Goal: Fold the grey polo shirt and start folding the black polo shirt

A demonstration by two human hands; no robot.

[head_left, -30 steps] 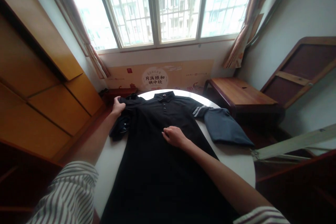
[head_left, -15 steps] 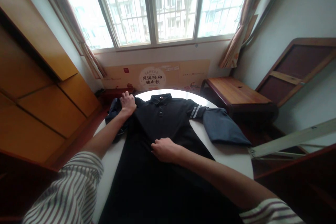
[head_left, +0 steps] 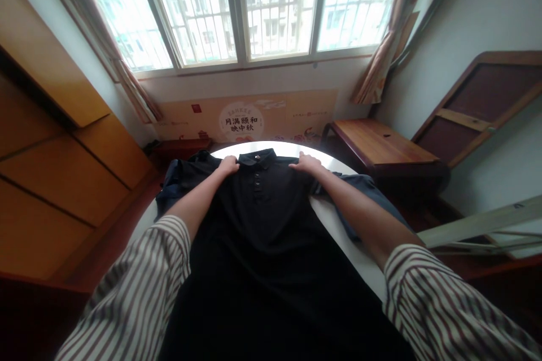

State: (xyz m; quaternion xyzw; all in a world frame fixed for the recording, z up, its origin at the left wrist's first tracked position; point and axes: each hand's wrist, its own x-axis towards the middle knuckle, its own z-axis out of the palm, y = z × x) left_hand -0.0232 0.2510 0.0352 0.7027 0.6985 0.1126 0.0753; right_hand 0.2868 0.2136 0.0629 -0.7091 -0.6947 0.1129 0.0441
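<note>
A black knit polo shirt (head_left: 254, 248) is lying spread down the middle of a round white table (head_left: 339, 220), at lower centre. Both hands have just come up beside its collar (head_left: 256, 157): the left hand (head_left: 229, 166) and the right hand (head_left: 306, 163) are pressing narrowly on the shoulders, though whether they are pinching cloth is unclear. A slate-blue sleeve (head_left: 372, 192) is lying folded outward at right.

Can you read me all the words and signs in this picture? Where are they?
"月满颐和 映中秋": dark characters in the white circle on the tan cardboard banner below the window.
Tiny line above the circle: too blurred to read.
Small red square mark on the banner's left: too small to read.
Small print on the banner's right: too blurred to read.
</note>
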